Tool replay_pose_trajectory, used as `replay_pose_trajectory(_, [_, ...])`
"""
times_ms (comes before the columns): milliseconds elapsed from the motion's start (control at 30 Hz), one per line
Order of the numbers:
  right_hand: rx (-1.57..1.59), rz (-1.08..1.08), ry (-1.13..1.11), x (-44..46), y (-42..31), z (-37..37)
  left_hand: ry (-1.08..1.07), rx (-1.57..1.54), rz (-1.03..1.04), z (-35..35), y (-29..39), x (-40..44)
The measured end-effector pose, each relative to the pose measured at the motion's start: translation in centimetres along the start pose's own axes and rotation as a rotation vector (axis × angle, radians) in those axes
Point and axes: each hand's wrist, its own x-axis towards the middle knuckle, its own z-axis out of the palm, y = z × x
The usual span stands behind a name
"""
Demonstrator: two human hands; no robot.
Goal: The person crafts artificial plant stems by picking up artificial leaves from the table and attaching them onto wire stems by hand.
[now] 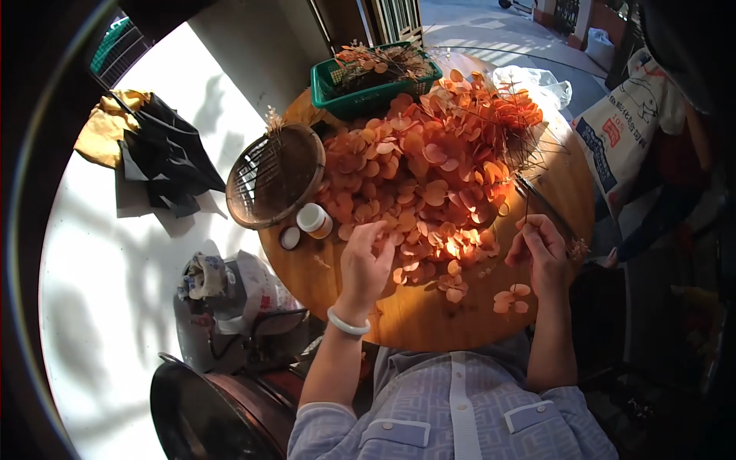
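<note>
Orange-red leafy stems (429,169) lie heaped over a round wooden table (460,330). My left hand (368,261), with a white bangle on its wrist, is at the near left edge of the heap, its fingers curled together beside the leaves; what they hold, if anything, is hidden. At the right, my right hand (539,249) is closed in a pinch on a thin dark stem that rises from the fingertips. A small sprig of orange leaves (512,299) is just below and left of that hand.
A green basket (368,100) of dried sprigs stands at the back. A round woven tray (314,176), a white jar (315,221) and its lid (290,238) are at the left. White plastic (537,84) lies at the back right, a printed bag (621,138) beyond the table.
</note>
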Motion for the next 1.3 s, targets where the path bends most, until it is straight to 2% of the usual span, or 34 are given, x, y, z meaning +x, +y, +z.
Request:
replay_pose_trajectory(67, [-0.061, 0.012, -0.002, -0.3, -0.4, 0.1, 0.046, 0.322, 0.031, -1.2, -3.4, 1.1])
replay_pose_trajectory(133, [-0.145, 0.016, -0.063, -0.6, 0.0, -0.1, 0.022, 0.486, -0.014, -1.2, -5.5, 1.5])
replay_pose_trajectory(233, [-0.24, 0.016, -0.122, -0.6, 0.4, -0.2, -0.076, 0.533, -0.067, -0.7, -6.2, 1.8])
replay_pose_trajectory(567, [-0.41, -0.083, -0.165, -0.3, 0.8, -2.7, -0.165, 0.593, -0.077, -0.7, -5.7, 3.1])
replay_pose_trajectory(767, [-0.422, -0.063, -0.142, -0.9, 2.2, -3.9, -0.023, 0.441, 0.018, 0.5, -2.4, 6.8])
replay_pose_trajectory(867, [-0.485, -0.097, -0.134, -1.4, 2.1, -4.1, -0.014, 0.296, 0.129, 2.9, -0.7, 9.7])
replay_pose_trajectory(900, [-0.512, -0.117, -0.133, -1.6, 1.9, -4.1, -0.078, 0.249, 0.087, 3.8, -0.3, 10.7])
replay_pose_trajectory(1000, [-0.552, -0.152, -0.138, -2.4, 1.5, -4.1, 0.026, 0.33, 0.282, 7.2, -0.8, 14.2])
replay_pose_trajectory(1033, [-0.563, -0.155, -0.142, -2.6, 1.4, -4.1, -0.034, 0.382, 0.191, 7.8, -0.4, 15.2])
replay_pose_trajectory(1167, [-0.613, -0.17, -0.139, -3.9, 1.5, -5.2, -0.194, 0.523, 0.181, 9.0, -1.3, 18.6])
replay_pose_trajectory(1267, [-0.632, -0.161, -0.124, -5.0, 1.7, -6.0, -0.337, 0.642, 0.073, 8.5, -0.6, 19.0])
replay_pose_trajectory(1300, [-0.634, -0.154, -0.115, -5.2, 1.6, -6.2, -0.297, 0.608, 0.08, 8.2, -0.7, 18.8])
